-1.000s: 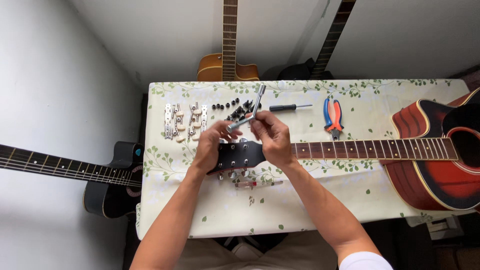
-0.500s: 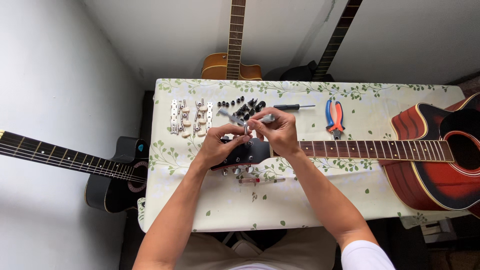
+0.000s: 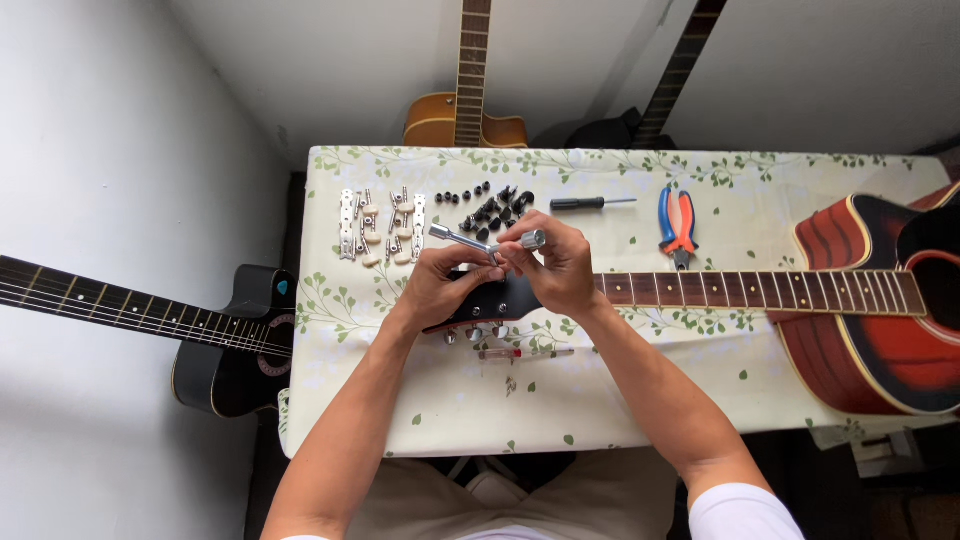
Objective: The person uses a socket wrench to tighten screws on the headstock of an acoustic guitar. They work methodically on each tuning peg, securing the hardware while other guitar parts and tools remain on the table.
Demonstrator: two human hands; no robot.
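At mid-frame both hands close around a metal T-shaped wrench (image 3: 487, 243) held over the black headstock (image 3: 500, 298) of the red guitar (image 3: 870, 320) lying across the worktop (image 3: 620, 400): the left hand (image 3: 440, 285) rests on the headstock and pinches the tool's shaft, while the right hand (image 3: 555, 265) grips its crossbar. The job looks partway done, I judge, since silver tuner pegs (image 3: 472, 335) show on the headstock's lower edge while two strips of old tuners (image 3: 380, 227) and a cluster of small black parts (image 3: 490, 205) lie loose in the upper left. I count one screwdriver (image 3: 590, 203), one pair of pliers (image 3: 678, 225), one small red-tipped tool (image 3: 520, 352) and four guitars in all.
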